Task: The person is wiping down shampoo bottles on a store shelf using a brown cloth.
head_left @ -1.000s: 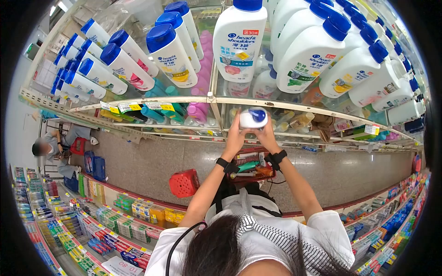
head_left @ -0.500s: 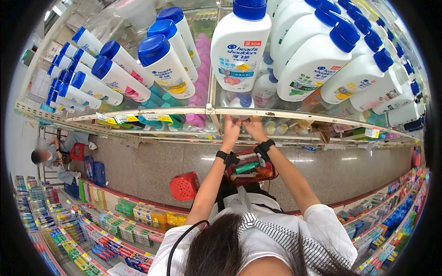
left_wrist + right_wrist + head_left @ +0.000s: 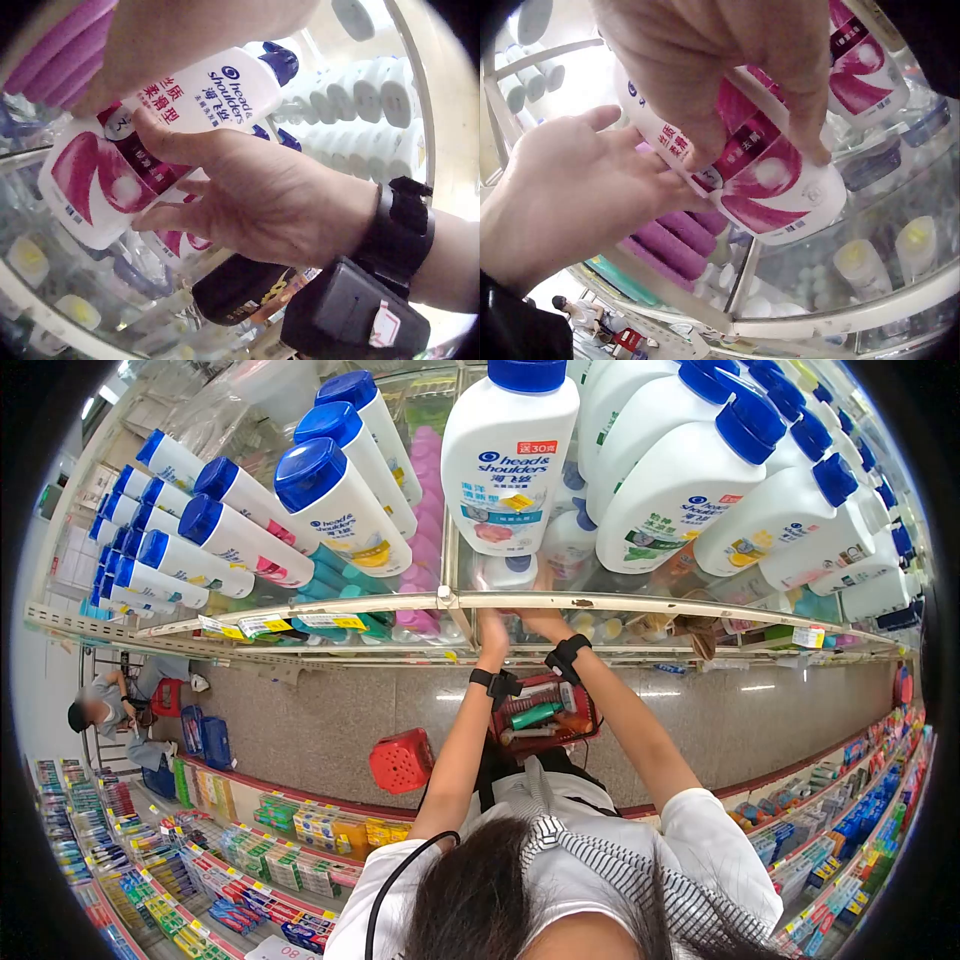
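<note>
A white shampoo bottle (image 3: 505, 572) with a blue cap and pink label stands under the glass shelf, partly hidden by the shelf's front rail. The right hand (image 3: 255, 195) grips it in the left wrist view, thumb across the label and fingers at its lower side. From the other side, the left hand (image 3: 585, 187) touches the bottle's edge with fairly straight fingers, its thumb off the bottle. Both hands reach below the rail in the head view. A similar pink-labelled bottle (image 3: 866, 67) stands beside the held one in the right wrist view.
Above, large white bottles (image 3: 510, 470) and smaller ones (image 3: 345, 510) line the glass shelf. Its metal rail (image 3: 620, 603) crosses over the hands. A red basket (image 3: 545, 710) with goods is below the arms, near a red stool (image 3: 400, 760). A seated person (image 3: 100, 705) is far left.
The hands have carried the bottle from in front of the rail forward onto the lower shelf. The left hand's fingers now lie along the bottle's side.
</note>
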Motion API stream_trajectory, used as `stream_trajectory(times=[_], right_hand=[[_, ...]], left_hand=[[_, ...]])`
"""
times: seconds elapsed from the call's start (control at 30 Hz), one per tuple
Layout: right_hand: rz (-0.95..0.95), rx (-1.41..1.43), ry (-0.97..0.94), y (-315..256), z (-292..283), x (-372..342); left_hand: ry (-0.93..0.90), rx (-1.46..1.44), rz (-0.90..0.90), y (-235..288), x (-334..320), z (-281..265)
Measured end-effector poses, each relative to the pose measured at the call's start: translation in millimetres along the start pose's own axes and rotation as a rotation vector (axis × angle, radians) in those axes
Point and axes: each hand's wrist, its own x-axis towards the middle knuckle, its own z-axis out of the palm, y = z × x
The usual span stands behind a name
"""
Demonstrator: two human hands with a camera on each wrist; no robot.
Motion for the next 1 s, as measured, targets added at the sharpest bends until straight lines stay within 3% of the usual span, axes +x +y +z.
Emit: stream_trajectory(times=[0.17,0.23,0.27,0.4,0.47,0.5,0.57,0.67,0.7,0.77,0.9,0.97,1.0], right_hand=[[-0.027,0.072,-0.014,12,7,-1],[0.298,0.087,-0.439,40,15,-2],[0.259,0.054,-0.385,39,16,-5],[0.226,0.169,-0.344,44,21,-7],[0.337,0.338,-0.379,42,19,-6],[0.335,0.338,-0.376,45,22,-6],[0.351,0.604,-0.309,53,27,-5],[0.385,0.638,-0.327,39,20,-4],[0.383,0.638,-0.328,32,15,-2],[0.317,0.372,-0.338,18,5,-1],[0.322,0.354,-0.326,8,2,-4],[0.006,0.22,-0.099,16,8,-7],[0.004,0.221,-0.104,17,6,-7]], left_hand=[[0.007,0.072,0.116,-18,12,-9],[-0.045,-0.158,0.129,-24,18,-13],[0.002,0.089,0.069,-29,19,-20],[-0.033,0.091,-0.003,-27,21,-23],[-0.093,-0.052,0.118,18,5,-3],[-0.096,-0.052,0.12,22,5,-2],[-0.142,-0.072,0.097,30,6,2],[-0.127,-0.13,0.123,30,4,3],[-0.127,-0.13,0.125,18,10,-4],[-0.128,-0.002,0.029,-18,25,-24],[-0.127,-0.033,0.061,-22,25,-24],[-0.122,-0.066,0.105,-28,27,-25],[-0.117,-0.068,0.106,-23,25,-23]])
